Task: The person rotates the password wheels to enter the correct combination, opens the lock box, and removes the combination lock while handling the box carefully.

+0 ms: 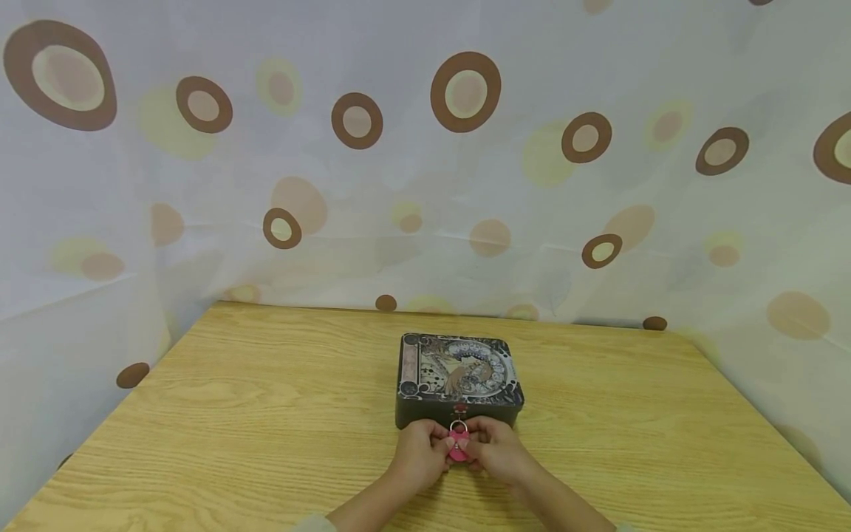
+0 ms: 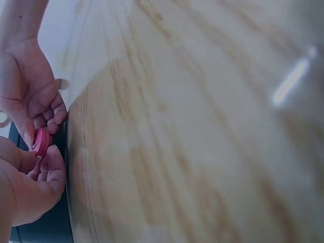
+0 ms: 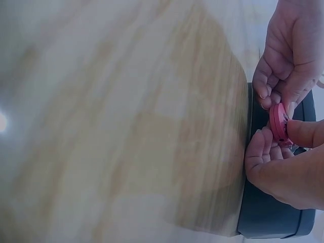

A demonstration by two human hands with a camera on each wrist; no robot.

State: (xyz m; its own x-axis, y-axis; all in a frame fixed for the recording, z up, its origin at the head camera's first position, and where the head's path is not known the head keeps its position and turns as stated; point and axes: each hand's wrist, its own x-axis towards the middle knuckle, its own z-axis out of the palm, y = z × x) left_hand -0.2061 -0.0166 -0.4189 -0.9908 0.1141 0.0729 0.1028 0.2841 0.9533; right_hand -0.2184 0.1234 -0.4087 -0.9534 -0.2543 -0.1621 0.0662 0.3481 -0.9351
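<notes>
A pink combination padlock (image 1: 459, 455) with a silver shackle stands in front of a dark box (image 1: 377, 404), just below the box's red clasp (image 1: 460, 408). My left hand (image 1: 419, 453) pinches the padlock from the left, thumb on its face where small number dials show. From the other side my right hand (image 1: 503, 451) pinches it too, thumb beside the other. Both wrist views show the padlock's edge (image 2: 41, 143) between curled fingers. Whether the shackle passes through the clasp, I cannot tell.
The box's lid (image 1: 459, 369) is down and carries an ornate picture. Beneath lies a wood-grain table (image 1: 266, 414). A white cloth with brown and yellow circles (image 1: 399, 185) hangs behind the table and along its sides.
</notes>
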